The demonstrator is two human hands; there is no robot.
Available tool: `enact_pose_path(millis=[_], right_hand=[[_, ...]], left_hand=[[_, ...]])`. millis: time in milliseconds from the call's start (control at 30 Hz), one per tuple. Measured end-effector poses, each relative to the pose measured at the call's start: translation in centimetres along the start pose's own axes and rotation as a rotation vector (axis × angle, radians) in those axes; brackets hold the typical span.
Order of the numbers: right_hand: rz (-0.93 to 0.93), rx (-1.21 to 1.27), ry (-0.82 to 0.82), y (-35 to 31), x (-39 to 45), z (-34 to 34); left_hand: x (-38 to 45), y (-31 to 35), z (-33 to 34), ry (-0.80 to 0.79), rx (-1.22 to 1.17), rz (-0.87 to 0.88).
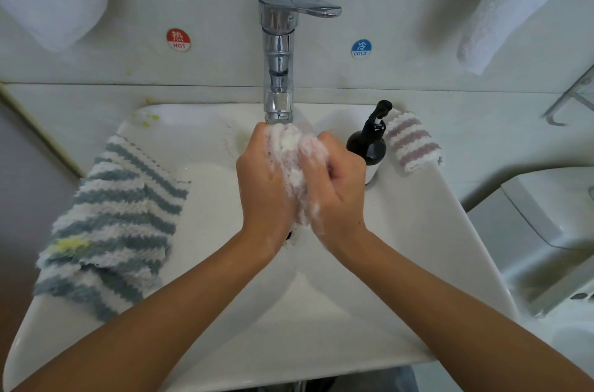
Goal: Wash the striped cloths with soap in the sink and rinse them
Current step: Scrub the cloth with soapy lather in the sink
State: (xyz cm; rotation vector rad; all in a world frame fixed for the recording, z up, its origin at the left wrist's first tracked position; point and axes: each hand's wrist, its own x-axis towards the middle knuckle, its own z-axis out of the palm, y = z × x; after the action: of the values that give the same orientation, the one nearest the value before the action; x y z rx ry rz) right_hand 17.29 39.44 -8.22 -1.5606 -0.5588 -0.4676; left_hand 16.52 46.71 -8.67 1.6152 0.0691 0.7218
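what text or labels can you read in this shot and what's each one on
"热" over "HOT": red round sticker on the wall, left of the tap.
"冷" over "COLD": blue round sticker on the wall, right of the tap.
Dark soap pump bottle: no readable label shows.

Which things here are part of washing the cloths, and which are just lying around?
Part of the job: soapy cloth gripped by left hand and right hand; blue striped cloth; pink striped cloth; soap bottle; tap; sink.
Lying about: white towels.
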Motion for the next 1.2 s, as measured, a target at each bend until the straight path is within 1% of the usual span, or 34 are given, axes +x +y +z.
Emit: enact_pose_path(millis=[67, 100, 167, 200, 233, 267, 333, 400, 433, 467, 533, 633, 700, 733, 767, 833, 900, 967, 1000, 1033, 1133, 1200], right_hand=[[0.142, -0.004, 0.001, 0.5, 0.4, -0.1], [0.24, 0.013, -0.01, 0.8, 0.7, -0.3], [0.408, 0.041, -0.059, 1.5, 1.3, -0.5], [0.445, 0.035, -0.076, 1.8, 1.3, -0.4], [0.452, 0.025, -0.073, 1.8, 1.2, -0.4], [0.429, 0.019, -0.049, 1.7, 0.9, -0.3], [0.305, 0.059, 0.005, 1.0, 0.2, -0.1], [0.115, 0.072, -0.009, 0.2, -0.4, 0.1], [0.051, 0.064, -0.028, 0.0, -0.6, 0.3], [0.036, 0.058, -0.04, -0.1, -0.7, 0.4], [0.122, 0.072, -0.036, 0.1, -0.4, 0.4], [0.334, 0.081, -0.015, 0.7, 0.5, -0.2], [0.464, 0.112, -0.049, 1.1, 1.2, -0.5], [0.502, 0.119, -0.066, 1.3, 1.4, -0.5], [0.509, 0.11, -0.068, 1.4, 1.3, -0.4], [0.462, 0.098, -0.018, 1.2, 0.8, -0.2], [0.361, 0.143, 0.016, 0.8, 0.2, 0.0], [0.213, 0.154, 0.006, 0.3, -0.3, 0.2], [0.162, 0.148, -0.005, 0.2, -0.4, 0.2], [0.151, 0.138, -0.013, 0.0, -0.3, 0.2], [0.26, 0.087, -0.025, 0.4, 0.4, -0.1], [0.37, 0.058, -0.046, 0.9, 1.2, -0.4]], left_hand=[[-0.4, 0.3, 0.3, 0.026, -0.059, -0.052], [-0.6, 0.3, 0.4, 0.033, -0.091, -0.109], [-0.7, 0.2, 0.7, 0.06, -0.021, -0.081], [-0.7, 0.1, 0.5, -0.011, -0.004, -0.027], [-0.7, 0.6, 0.6, -0.015, -0.173, -0.119], [-0.5, 0.2, 0.6, 0.001, -0.206, -0.137], [0.0, -0.3, 0.6, 0.056, -0.166, -0.122], [0.1, -0.2, 0.3, 0.058, -0.062, -0.073], [0.2, -0.2, 0.2, 0.044, -0.012, -0.05], [0.1, -0.2, 0.1, 0.047, -0.003, -0.019], [-0.2, -0.5, 0.1, 0.06, 0.014, 0.007], [-1.1, -0.8, 0.4, 0.045, 0.064, 0.022], [-1.6, -0.4, 0.7, 0.021, 0.094, 0.059], [-1.6, -0.3, 0.8, 0.013, 0.048, 0.046], [-1.4, -0.1, 0.9, 0.026, -0.02, -0.018], [-0.8, -0.1, 0.8, 0.026, -0.121, -0.132], [-0.4, 0.0, 0.5, 0.026, -0.104, -0.131], [-0.1, -0.4, 0.3, 0.022, 0.002, -0.056], [-0.1, -0.4, 0.3, 0.015, 0.024, -0.03], [-0.2, -0.5, 0.3, 0.015, 0.03, -0.015], [-0.7, -0.7, 0.4, 0.033, 0.016, -0.015], [-1.0, -0.8, 0.3, 0.042, 0.083, 0.046]])
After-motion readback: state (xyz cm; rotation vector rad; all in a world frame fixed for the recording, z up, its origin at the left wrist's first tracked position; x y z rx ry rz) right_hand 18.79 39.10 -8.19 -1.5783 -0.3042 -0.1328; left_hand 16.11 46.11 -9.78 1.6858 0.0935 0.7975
